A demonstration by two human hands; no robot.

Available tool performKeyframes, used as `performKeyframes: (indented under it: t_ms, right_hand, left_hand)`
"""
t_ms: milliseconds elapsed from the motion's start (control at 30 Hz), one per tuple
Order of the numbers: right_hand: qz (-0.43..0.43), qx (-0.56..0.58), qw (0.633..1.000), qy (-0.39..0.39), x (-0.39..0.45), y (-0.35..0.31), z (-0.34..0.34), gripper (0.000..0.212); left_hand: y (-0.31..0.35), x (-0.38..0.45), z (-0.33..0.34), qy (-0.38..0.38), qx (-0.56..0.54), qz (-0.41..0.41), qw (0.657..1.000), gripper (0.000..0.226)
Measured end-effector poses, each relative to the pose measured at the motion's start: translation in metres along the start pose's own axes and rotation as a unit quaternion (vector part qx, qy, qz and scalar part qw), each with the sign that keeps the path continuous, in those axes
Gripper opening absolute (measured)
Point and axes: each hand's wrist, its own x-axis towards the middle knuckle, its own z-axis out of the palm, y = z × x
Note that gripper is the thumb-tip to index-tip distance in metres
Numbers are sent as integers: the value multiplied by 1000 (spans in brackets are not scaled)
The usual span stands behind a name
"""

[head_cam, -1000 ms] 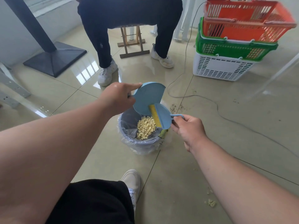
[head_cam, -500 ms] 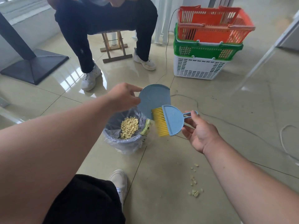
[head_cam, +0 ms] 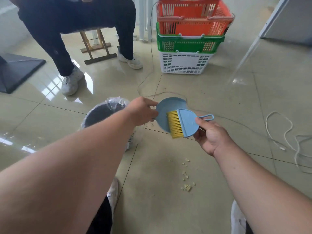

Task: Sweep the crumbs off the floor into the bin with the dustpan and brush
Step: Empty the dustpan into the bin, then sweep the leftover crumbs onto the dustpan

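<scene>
Between thumb and fingers, right hand [head_cam: 210,137]: brush [head_cam: 185,123] handle.

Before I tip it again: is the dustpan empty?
Empty as far as it shows: the dustpan's blue inside is bare; the brush hides part.

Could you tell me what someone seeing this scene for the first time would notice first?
Probably the two hands at the centre: the left hand grips a blue dustpan, the right hand holds a blue brush whose yellow bristles lie across the pan. Next, the stack of orange, green and white baskets at the back. Then the pale crumbs on the tiles below the right hand, and the lined bin left of the dustpan.
</scene>
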Motion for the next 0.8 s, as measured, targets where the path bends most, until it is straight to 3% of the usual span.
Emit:
performKeyframes:
  t_ms: [200,400,600,700,800]
  right_hand:
    - [48,40,993,100,6,36,-79,15]
    - [54,-221,957,179,-6,86,-132,4]
    - [62,-538,836,87,20,149,-202,28]
    - [66,-581,810,46,43,176,-226,41]
    - [76,-602,795,18,28,181,-202,45]
  left_hand:
    - [-46,-12,85,-15,-34,-38,999,48]
    - [-130,-22,132,-4,-6,-180,984,60]
    - [-140,-53,168,-13,-68,-212,975,54]
    - [-155,-61,179,-27,-74,-239,968,54]
    - [-162,-64,177,-41,-49,-236,970,50]
